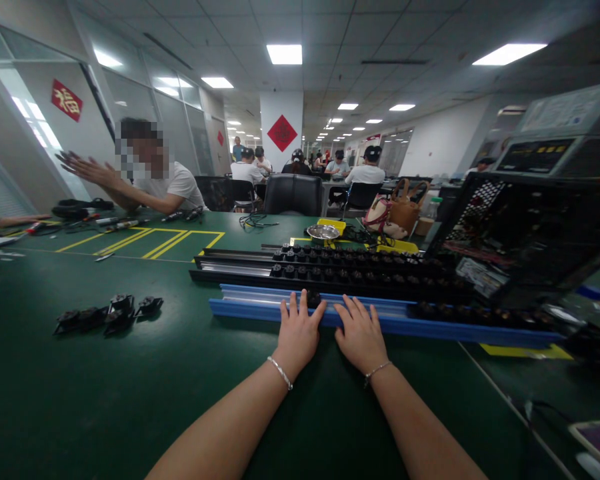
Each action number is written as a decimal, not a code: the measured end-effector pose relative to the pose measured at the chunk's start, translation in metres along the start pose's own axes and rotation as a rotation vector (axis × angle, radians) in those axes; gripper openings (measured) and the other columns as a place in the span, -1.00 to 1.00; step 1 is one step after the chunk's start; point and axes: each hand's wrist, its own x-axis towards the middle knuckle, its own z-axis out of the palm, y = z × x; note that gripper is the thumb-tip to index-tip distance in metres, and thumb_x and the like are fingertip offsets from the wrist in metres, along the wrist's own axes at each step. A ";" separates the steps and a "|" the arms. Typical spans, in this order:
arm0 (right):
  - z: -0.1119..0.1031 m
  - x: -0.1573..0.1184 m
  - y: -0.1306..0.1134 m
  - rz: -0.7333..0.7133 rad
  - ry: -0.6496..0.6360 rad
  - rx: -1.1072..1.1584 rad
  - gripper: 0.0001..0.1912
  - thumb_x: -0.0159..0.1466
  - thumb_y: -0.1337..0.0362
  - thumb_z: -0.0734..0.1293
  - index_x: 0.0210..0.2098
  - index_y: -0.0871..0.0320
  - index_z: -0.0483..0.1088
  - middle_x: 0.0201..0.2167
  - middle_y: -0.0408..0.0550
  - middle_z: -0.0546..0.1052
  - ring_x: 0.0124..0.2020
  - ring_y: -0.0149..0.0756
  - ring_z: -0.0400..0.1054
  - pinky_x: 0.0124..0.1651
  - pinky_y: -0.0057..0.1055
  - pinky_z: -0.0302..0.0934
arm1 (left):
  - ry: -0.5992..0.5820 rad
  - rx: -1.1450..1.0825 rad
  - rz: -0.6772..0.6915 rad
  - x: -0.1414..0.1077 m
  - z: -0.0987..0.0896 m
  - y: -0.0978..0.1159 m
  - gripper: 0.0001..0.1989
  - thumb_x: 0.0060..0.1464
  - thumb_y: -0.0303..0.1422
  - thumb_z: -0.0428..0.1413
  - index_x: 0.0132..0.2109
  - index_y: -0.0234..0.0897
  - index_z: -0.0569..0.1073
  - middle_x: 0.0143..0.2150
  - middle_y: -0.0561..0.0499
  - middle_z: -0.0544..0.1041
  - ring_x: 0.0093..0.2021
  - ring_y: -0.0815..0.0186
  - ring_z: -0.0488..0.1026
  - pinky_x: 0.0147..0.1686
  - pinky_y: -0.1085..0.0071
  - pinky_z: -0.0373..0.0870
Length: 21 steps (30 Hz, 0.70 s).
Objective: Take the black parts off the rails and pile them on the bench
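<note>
A long blue rail lies across the green table, with several black parts seated in its right half. My left hand rests on the rail with fingers spread, its fingertips beside a single black part in the channel. Just to the right, my right hand also lies on the rail, fingers apart and nothing held. Behind the blue rail are black rails filled with rows of similar black parts. A loose group of black parts sits on the table at the left.
A metal bowl and a yellow tray stand behind the rails. An open computer case is at the right, a phone at the lower right. Across the table sits a person near cables and tools.
</note>
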 end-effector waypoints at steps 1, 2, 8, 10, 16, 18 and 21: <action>0.000 0.000 0.000 0.001 -0.002 0.003 -0.53 0.16 0.35 0.17 0.07 0.09 0.31 0.22 0.01 0.24 0.25 -0.09 0.03 0.26 0.03 -0.23 | 0.002 -0.002 0.000 0.000 0.000 0.000 -0.37 0.05 -0.34 0.07 0.26 0.06 0.12 0.33 -0.14 0.09 0.29 -0.11 0.02 0.17 -0.14 -0.03; 0.000 0.000 0.000 0.001 -0.005 0.006 -0.54 0.16 0.35 0.17 0.06 0.09 0.32 0.22 0.01 0.24 0.25 -0.09 0.03 0.26 0.03 -0.23 | 0.004 -0.005 0.000 -0.001 0.000 -0.001 -0.37 0.04 -0.34 0.08 0.26 0.04 0.13 0.33 -0.15 0.10 0.29 -0.10 0.02 0.17 -0.13 -0.02; -0.001 0.000 0.001 0.000 -0.005 0.019 -0.57 0.16 0.34 0.18 0.03 0.10 0.33 0.22 0.03 0.25 0.25 -0.10 0.02 0.26 0.03 -0.23 | 0.032 -0.006 -0.012 -0.003 -0.002 -0.005 -0.40 0.04 -0.36 0.07 0.24 -0.01 0.18 0.30 -0.17 0.14 0.30 -0.08 0.01 0.19 -0.04 0.01; -0.001 0.000 0.001 0.001 -0.004 0.023 -0.57 0.15 0.34 0.18 0.02 0.10 0.33 0.22 0.03 0.24 0.25 -0.10 0.02 0.26 0.02 -0.23 | 0.033 -0.003 -0.021 -0.003 -0.003 -0.005 -0.41 0.04 -0.36 0.07 0.23 -0.01 0.19 0.29 -0.16 0.16 0.30 -0.08 0.00 0.19 -0.05 0.00; -0.002 0.001 0.000 0.016 -0.013 0.029 -0.58 0.16 0.35 0.17 0.01 0.10 0.34 0.23 0.00 0.24 0.25 -0.12 0.02 0.27 0.01 -0.25 | 0.012 0.008 -0.050 -0.004 -0.007 -0.007 -0.40 0.01 -0.35 0.08 0.23 -0.05 0.21 0.30 -0.17 0.16 0.31 -0.09 -0.04 0.21 -0.09 -0.07; -0.002 0.001 0.000 0.020 -0.021 0.029 -0.58 0.15 0.34 0.18 0.01 0.10 0.34 0.23 0.01 0.24 0.25 -0.12 0.01 0.27 0.00 -0.25 | 0.005 0.021 -0.074 -0.004 -0.010 -0.008 -0.40 0.01 -0.33 0.09 0.23 -0.04 0.22 0.31 -0.16 0.14 0.33 -0.09 -0.10 0.22 -0.11 -0.12; -0.002 0.001 -0.001 0.021 -0.034 0.028 -0.58 0.14 0.34 0.19 0.01 0.11 0.34 0.23 0.01 0.23 0.25 -0.12 0.01 0.27 0.00 -0.26 | 0.004 0.037 -0.102 -0.003 -0.013 -0.009 -0.40 -0.03 -0.28 0.13 0.21 0.01 0.25 0.33 -0.14 0.10 0.35 -0.11 -0.21 0.23 -0.14 -0.22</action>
